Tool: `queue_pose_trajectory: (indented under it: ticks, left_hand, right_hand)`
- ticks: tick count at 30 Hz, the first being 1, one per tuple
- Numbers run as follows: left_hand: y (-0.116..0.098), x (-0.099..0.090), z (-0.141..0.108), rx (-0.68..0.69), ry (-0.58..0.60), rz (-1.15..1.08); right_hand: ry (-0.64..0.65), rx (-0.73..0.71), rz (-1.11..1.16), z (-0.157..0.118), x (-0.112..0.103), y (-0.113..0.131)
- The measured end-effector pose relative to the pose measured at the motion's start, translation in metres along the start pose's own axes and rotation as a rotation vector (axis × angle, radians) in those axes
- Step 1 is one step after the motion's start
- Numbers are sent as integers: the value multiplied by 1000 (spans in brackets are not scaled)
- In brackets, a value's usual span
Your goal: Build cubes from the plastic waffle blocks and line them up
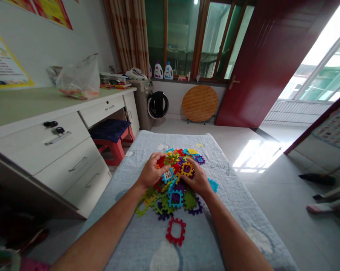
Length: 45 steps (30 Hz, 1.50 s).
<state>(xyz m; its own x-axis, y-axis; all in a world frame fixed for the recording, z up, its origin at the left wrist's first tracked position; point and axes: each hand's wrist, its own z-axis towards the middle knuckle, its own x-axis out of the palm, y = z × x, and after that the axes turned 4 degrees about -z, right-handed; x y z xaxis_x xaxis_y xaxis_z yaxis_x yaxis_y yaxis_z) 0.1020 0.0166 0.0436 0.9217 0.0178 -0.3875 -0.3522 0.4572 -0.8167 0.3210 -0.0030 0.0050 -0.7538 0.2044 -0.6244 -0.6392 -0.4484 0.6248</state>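
Note:
A heap of plastic interlocking puzzle tiles (175,197) in several colours lies on a cloth-covered table. My left hand (151,171) curls round the heap's left side, its thumb at a blue tile with a white lattice window (167,175). From the right, my right hand (198,178) has its fingers closed at a yellow frame tile (187,169). Both hands seem to gather tiles between them; which ones are gripped is partly hidden. Nearer me, a red frame tile (176,231) lies apart from the heap. A light blue tile (213,184) sits just beyond my right wrist.
The grey-blue tablecloth (223,226) covers the table. To the left stand a drawer desk (74,150) with a plastic bag (81,81) on it and a red stool (113,137). Farther back are a washing machine (144,101) and a round wooden tabletop (200,103).

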Motion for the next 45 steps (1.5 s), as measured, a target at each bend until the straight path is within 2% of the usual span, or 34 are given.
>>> queue_pose_trajectory:
  ticks: [3, 8, 10, 14, 18, 20, 24, 27, 30, 32, 35, 40, 45]
  left_hand:
    - [-13, 9, 8, 0, 34, -77]
    - [-24, 22, 8, -50, 252, -314]
    - [-20, 22, 7, -62, 240, -290]
    - [-3, 4, -3, -32, 90, 49]
    - [6, -19, -39, -73, 134, 276]
    - [2, -22, -68, -13, 177, 383]
    - [-17, -4, -120, 134, 285, 525]
    - [-32, 12, -137, 213, 410, 541]
    - [-44, 19, -133, 245, 506, 554]
    - [-48, 17, -127, 249, 517, 583]
    - [-47, 12, -118, 238, 477, 642]
    - [-31, -3, -113, 219, 384, 723]
    - [-18, -13, -113, 230, 329, 751]
  right_hand:
    - [-30, 5, 2, 0, 0, 0]
    - [-35, 34, -22, 1, -7, -3]
    - [-42, 64, -42, 1, -12, -6]
    - [-62, 79, -104, 1, -17, -12]
    - [-60, 47, -211, 1, -14, -6]
    - [-26, -1, -288, 4, -11, 5]
    - [110, -147, -399, 9, -7, 36]
    - [221, -209, -424, 10, -7, 50]
    - [282, -225, -448, 9, -8, 52]
    - [275, -200, -460, 7, -10, 48]
    - [237, -132, -459, 4, -17, 38]
    - [179, -27, -474, -1, -31, 24]
    - [174, -75, -478, 11, -28, 33]
